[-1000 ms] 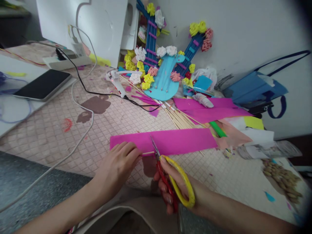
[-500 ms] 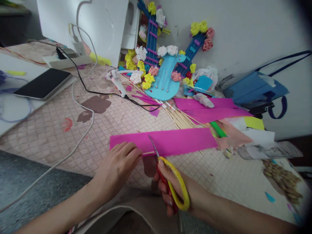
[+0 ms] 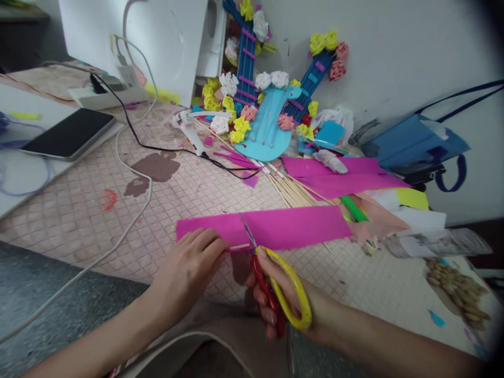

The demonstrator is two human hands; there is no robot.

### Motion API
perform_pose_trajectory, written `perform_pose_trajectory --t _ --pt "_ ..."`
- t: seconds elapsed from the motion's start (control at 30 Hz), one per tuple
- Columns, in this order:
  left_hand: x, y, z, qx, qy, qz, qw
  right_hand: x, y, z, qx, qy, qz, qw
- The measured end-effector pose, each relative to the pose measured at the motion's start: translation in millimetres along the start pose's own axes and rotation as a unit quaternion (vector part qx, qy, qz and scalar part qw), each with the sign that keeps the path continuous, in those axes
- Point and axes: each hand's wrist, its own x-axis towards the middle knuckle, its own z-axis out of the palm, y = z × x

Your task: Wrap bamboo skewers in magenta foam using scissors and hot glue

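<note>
A magenta paper strip [image 3: 291, 227] lies across the table in front of me. My left hand [image 3: 195, 262] presses on its near left edge, fingers closed. A short thin pale stick [image 3: 239, 247] sticks out from under those fingertips along the paper's near edge. My right hand [image 3: 271, 294] grips scissors [image 3: 293, 294] with one yellow and one red handle loop. Their blades point away from me over the strip, close to the stick's end, slightly apart near the pivot. What lies under the left fingers is hidden.
Beyond the strip are thin wooden sticks [image 3: 293, 191], more magenta paper [image 3: 338, 176] and a white glue gun [image 3: 192, 136] with a black cord. Blue guitar-shaped crafts [image 3: 270, 126] with paper flowers lean at the wall. A tablet [image 3: 71, 134] and white cable [image 3: 134, 220] lie left.
The scissors' handles have spread a little wider apart in my right hand. My left hand and the magenta strip stay almost in place.
</note>
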Motion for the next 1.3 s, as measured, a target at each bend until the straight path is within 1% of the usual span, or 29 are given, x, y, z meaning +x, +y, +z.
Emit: perform_pose_trajectory --t 0.2,0.5,0.73,1.1,1.23,1.3 --pt "1.4 0.1 -1.4 -0.005 0.004 -0.003 1.000 4.5 -0.8 -2.5 -0.004 -0.007 -0.014 1.000" --pt "-1.5 -2.5 -0.1 -0.018 0.002 -0.009 1.000 7.1 -1.1 -2.6 -0.008 -0.009 -0.010 1.000" --pt "-1.7 -3.6 0.2 -0.024 0.001 -0.009 1.000 7.0 1.2 -3.4 -0.008 -0.008 -0.028 1.000" --pt "-4.0 -3.9 0.0 -0.027 0.008 -0.009 1.000 8.7 7.1 -4.9 -0.015 -0.024 -0.047 0.998" --pt "-6.8 -6.2 0.6 -0.032 0.008 -0.013 0.999 3.4 6.6 -4.9 -0.023 -0.029 -0.043 0.998" --pt "-8.9 -8.1 0.8 -0.026 0.013 -0.015 0.999 -3.6 2.8 -8.5 -0.057 -0.034 -0.049 0.997"
